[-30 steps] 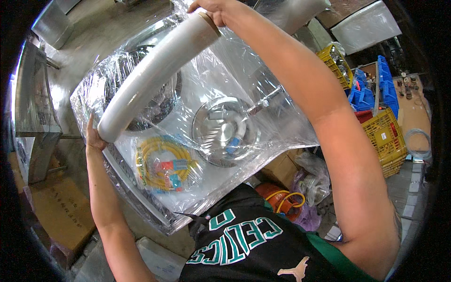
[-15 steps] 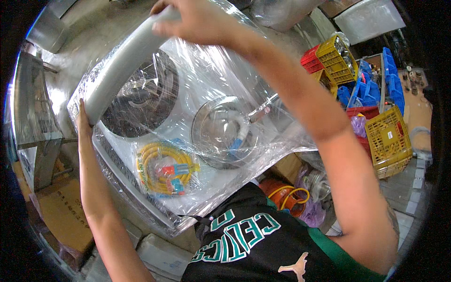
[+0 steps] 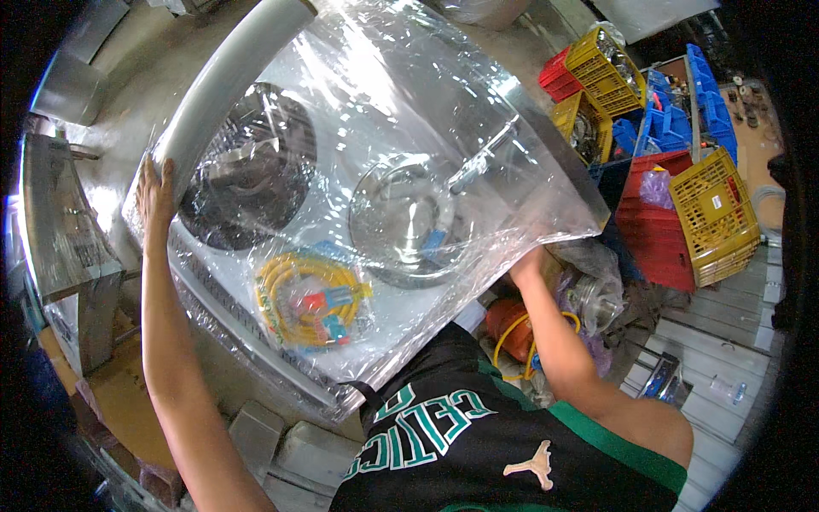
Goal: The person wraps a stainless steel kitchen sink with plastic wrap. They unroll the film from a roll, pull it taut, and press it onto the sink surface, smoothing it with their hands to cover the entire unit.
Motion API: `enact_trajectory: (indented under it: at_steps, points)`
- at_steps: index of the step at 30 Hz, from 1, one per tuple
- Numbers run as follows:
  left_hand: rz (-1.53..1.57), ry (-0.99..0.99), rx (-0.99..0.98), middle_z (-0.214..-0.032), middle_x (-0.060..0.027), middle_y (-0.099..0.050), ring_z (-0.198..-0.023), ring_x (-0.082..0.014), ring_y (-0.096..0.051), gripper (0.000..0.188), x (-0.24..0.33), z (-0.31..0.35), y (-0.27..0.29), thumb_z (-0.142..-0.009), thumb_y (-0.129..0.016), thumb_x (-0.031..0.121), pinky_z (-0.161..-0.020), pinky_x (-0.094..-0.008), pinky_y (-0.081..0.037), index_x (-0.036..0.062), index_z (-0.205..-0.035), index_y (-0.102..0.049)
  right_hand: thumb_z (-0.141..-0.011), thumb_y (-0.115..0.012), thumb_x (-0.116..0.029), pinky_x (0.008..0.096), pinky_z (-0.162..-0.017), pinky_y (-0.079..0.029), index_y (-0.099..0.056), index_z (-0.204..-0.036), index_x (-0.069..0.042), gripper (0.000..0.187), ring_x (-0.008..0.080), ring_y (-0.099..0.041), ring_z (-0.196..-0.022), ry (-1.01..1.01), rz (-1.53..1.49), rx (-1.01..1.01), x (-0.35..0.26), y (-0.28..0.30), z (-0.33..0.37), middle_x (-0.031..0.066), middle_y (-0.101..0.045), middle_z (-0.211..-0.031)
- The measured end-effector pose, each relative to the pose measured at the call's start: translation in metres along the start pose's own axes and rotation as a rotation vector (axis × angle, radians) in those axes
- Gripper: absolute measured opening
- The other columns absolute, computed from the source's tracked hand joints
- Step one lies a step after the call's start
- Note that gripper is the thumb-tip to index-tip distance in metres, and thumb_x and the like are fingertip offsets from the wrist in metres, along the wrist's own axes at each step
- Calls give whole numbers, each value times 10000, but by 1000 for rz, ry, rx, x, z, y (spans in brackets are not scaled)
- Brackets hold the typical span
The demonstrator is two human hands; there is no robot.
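Observation:
A wide metal appliance lies before me under clear plastic film. Beneath the film show a dark round opening, a shiny round metal part, a chrome tube and a bagged coil of yellow hose. Along the far left edge lies a thick roll of film. My left hand rests on the near end of this roll, fingers stretched along it. My right hand reaches to the appliance's near right edge; its fingers are hidden beneath the film and the edge.
Yellow crates, a red bin and blue trays stand at the right. An orange rounded object with a yellow hose sits below the right edge. Cardboard lies at the left, beside a metal frame.
My right hand has left the far end of the roll and come down to the near right edge. My left hand stays at the roll's near end. The film now lies across the top.

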State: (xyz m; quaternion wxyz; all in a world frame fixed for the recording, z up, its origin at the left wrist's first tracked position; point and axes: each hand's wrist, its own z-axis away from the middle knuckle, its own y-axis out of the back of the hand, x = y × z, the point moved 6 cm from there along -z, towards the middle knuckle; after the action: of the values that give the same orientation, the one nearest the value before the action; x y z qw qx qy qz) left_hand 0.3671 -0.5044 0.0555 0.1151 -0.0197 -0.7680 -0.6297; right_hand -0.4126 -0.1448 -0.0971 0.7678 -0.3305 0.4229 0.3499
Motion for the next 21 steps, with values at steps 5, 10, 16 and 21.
enact_trajectory:
  at_steps: [5,10,16,21]
  points:
    - [35,-15,20,-1598,-237,-372,-1475,-399,-363,820,-2,20,43,-980,-565,596,-1203,-494,-307,61,-1568,-362,-1046,-320,-608,485,-1165,-370,-438,-1512,-137,673,300,-515,-1312,-94,-499,186,27,-32,4,74,-524,-1479]
    - [305,-15,43,-1361,-251,-583,-1256,-387,-585,635,-15,136,124,-958,-706,332,-1037,-479,-485,9,-1460,-489,-1010,-265,-715,503,-1214,-292,-294,-1601,-130,832,312,-347,-1466,-18,-411,188,92,-75,78,88,-321,-1630]
    - [587,-51,-166,-1176,-179,-708,-1045,-245,-675,366,-125,387,169,-963,-675,118,-901,-383,-555,-20,-1299,-628,-988,-467,-665,483,-1193,-327,-136,-1623,-35,953,412,-354,-1480,205,718,638,185,-156,249,281,-279,-1626]
    - [648,404,-301,-989,-180,-710,-903,-248,-650,297,-294,690,162,-992,-621,185,-829,-379,-519,-86,-1111,-642,-954,-476,-722,550,-967,-506,-282,-1523,60,987,501,-632,-1150,-227,817,761,235,-203,341,338,-606,-1303]
